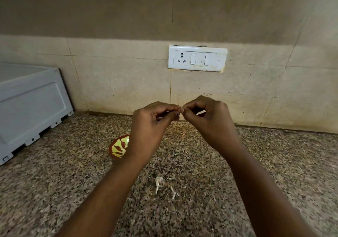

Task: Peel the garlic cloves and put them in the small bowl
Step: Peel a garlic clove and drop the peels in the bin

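Observation:
Both hands are raised above the speckled granite counter (274,163), fingertips meeting. My left hand (151,125) and my right hand (206,119) pinch a small garlic clove (181,111) between them; only a pale sliver of it shows between the thumbs and fingers. A small red bowl with a yellow pattern (118,147) stands on the counter below my left wrist, which hides part of it. What lies in the bowl cannot be made out.
Pale garlic skins (161,183) lie scattered on the counter near the front, between my forearms. A white appliance (31,107) stands at the left against the tiled wall. A white socket and switch plate (197,58) is set in the wall behind my hands.

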